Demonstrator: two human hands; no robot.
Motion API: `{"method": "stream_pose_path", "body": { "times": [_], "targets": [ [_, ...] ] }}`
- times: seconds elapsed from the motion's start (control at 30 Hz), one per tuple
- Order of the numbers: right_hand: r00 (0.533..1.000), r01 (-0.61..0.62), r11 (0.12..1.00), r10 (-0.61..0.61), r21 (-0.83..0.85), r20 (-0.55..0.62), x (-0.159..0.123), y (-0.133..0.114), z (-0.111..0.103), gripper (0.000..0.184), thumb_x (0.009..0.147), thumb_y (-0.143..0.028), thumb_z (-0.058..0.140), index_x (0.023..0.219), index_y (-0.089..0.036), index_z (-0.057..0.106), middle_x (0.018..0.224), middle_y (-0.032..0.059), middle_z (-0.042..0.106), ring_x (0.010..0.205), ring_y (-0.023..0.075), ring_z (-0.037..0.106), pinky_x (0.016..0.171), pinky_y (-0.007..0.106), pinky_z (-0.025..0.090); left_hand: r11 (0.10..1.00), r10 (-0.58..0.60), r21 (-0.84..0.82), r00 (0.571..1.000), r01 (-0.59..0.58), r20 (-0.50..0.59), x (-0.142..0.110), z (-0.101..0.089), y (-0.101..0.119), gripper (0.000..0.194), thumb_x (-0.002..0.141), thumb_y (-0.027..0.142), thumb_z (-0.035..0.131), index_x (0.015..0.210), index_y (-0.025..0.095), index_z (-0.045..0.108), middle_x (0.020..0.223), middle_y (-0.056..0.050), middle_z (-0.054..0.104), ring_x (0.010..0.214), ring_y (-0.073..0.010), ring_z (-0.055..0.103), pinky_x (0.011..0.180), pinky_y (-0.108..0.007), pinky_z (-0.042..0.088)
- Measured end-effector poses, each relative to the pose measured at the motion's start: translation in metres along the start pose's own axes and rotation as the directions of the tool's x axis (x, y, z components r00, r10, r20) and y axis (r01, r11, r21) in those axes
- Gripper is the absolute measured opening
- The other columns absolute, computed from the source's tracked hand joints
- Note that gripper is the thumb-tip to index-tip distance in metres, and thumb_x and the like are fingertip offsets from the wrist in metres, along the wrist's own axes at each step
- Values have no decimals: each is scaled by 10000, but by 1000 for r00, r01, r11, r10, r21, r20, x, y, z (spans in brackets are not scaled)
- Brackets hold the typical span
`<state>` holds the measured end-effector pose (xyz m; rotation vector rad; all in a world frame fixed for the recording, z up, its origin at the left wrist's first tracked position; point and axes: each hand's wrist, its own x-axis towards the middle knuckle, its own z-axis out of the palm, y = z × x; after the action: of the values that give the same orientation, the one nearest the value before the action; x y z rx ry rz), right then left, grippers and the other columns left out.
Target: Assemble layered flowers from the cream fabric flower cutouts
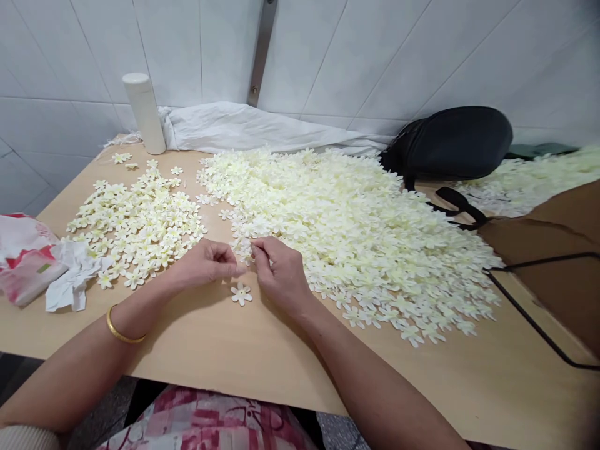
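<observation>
So both bare hands are over the pale wood-look table (290, 369), close together between two lots of white, five-petalled flowers with yellowish centres. The left hand (210, 264) is loosely curled, thumb stretched toward the right one; I can't tell if its fingertips meet or have anything tiny between them. The right hand (281, 272) is closed in a pinch, thumb against forefinger, right at the near left edge of the big flower heap (328, 212). Whether a petal is caught in there, no clue (the fingers cover it).

One single white flower (241, 294) lies flat on the table just below the gap between the hands. The smaller flower pile (140, 225) is spread out past the left forearm, with crumpled white paper (75, 275) beside it. Behind that pile there's an upright off-white cylindrical bottle (147, 119).
</observation>
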<state>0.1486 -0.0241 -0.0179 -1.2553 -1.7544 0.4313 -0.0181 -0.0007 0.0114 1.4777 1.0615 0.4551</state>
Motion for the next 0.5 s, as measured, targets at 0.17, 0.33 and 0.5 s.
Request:
{"method": "stream_pose_path", "body": {
  "times": [0.17,0.33,0.5],
  "targets": [
    [952,307,921,-299,-242,69,-3,0,4,204,834,-106,379,781,-166,567,685,67,562,637,174,506,586,291,397,967,37,-241,985,-78,-170,3,3,0,250,658,358,694,634,131,594,485,22,500,462,-62,405,483,-210,304],
    [997,65,996,-63,55,-37,-1,-2,1,184,888,-201,392,871,-182,574,773,46,584,692,147,540,641,270,431,952,70,-281,979,-124,-194,3,6,-2,175,662,282,676,610,133,601,482,20,502,468,-66,417,495,-219,309],
    [974,-221,927,192,304,122,2,-4,-3,190,857,-319,472,912,-176,584,817,34,599,734,142,547,676,276,429,955,91,-263,981,-134,-170,2,8,0,149,662,265,678,635,127,631,484,18,511,473,-72,421,496,-226,312]
  ]
}}
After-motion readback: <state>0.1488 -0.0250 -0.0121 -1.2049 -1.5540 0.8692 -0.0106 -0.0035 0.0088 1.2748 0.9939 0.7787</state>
